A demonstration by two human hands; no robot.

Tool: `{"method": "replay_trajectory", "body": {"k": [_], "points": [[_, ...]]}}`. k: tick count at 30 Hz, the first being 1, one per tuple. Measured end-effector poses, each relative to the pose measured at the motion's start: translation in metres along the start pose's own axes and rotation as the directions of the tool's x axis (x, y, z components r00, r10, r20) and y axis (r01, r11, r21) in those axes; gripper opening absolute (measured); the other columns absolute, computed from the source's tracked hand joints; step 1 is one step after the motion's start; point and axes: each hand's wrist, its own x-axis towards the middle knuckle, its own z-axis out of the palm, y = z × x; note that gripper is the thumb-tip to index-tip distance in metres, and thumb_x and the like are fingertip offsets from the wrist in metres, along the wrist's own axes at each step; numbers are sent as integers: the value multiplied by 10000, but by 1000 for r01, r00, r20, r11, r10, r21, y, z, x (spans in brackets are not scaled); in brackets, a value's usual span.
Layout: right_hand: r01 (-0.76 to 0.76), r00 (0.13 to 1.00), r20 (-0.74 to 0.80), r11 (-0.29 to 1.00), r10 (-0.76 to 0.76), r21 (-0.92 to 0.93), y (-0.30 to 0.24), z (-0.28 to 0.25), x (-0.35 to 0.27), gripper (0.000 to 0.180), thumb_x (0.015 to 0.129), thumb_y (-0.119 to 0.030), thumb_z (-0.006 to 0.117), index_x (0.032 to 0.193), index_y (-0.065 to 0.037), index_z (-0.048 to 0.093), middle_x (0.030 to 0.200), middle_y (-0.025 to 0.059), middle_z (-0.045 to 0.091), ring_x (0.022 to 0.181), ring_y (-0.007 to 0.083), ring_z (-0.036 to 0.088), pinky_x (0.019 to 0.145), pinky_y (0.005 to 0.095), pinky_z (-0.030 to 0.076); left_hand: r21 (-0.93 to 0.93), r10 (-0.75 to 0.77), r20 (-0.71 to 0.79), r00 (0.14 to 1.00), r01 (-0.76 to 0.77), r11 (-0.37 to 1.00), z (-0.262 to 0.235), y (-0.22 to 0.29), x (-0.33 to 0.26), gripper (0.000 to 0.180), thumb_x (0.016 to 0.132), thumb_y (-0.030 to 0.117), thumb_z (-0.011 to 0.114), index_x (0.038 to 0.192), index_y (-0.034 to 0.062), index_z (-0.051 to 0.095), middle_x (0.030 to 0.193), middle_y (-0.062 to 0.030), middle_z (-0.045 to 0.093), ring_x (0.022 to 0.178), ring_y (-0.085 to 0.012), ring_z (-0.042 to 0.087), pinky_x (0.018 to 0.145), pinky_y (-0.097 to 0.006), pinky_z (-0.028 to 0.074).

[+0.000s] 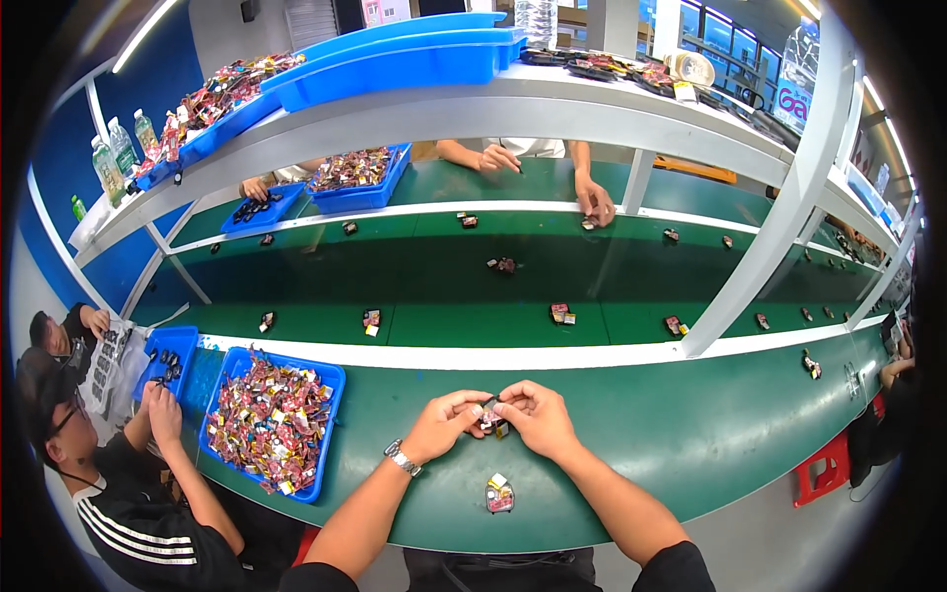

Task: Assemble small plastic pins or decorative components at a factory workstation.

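Left hand (446, 422) and right hand (534, 417) meeting over the green table (691, 434), fingers curled tight, both pinching one small dark part (490, 418) between the fingertips. Part held just above the table, near its front edge. Below the hands, a finished piece (499, 495) lying flat, close to the edge. To the left, a blue bin (328, 434) heaped with red and yellow packets. Beyond, a conveyor (444, 286) carrying scattered pieces.

Likely risks: part slipping from so slight a fingertip grip and bouncing off the table; a forearm nudging the finished piece over the edge.
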Motion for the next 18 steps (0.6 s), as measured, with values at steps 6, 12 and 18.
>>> {"method": "replay_trajectory", "body": {"k": [6, 12, 18], "points": [[315, 949, 74, 910, -306, -269, -17, 1, -6, 150, 806, -56, 744, 938, -29, 679, 962, 69, 628, 787, 176, 657, 676, 284, 539, -64, -28, 68, 997, 32, 997, 3, 11, -2, 348, 1004, 129, 526, 1318, -19, 521, 1030, -103, 684, 907, -126, 647, 774, -278, 567], [690, 715, 400, 485, -574, -537, -35, -12, -8, 188, 792, -108, 721, 976, -124, 685, 1115, 37, 570, 964, 245, 584, 795, 375, 516, -189, -59, 19, 998, 62, 980, 0, 10, -3, 354, 1009, 90, 487, 1348, -13, 493, 1151, -123, 646, 985, -174, 655, 830, -304, 580], [667, 724, 450, 365, -523, -650, -32, -14, -9, 205, 787, -101, 656, 991, -119, 658, 1139, 44, 560, 1026, 243, 556, 834, 373, 488, -244, -40, 2, 999, 39, 969, 9, 7, -1, 340, 1012, 67, 458, 1339, -27, 481, 1258, -147, 574, 1063, -214, 635, 927, -341, 569]]}}
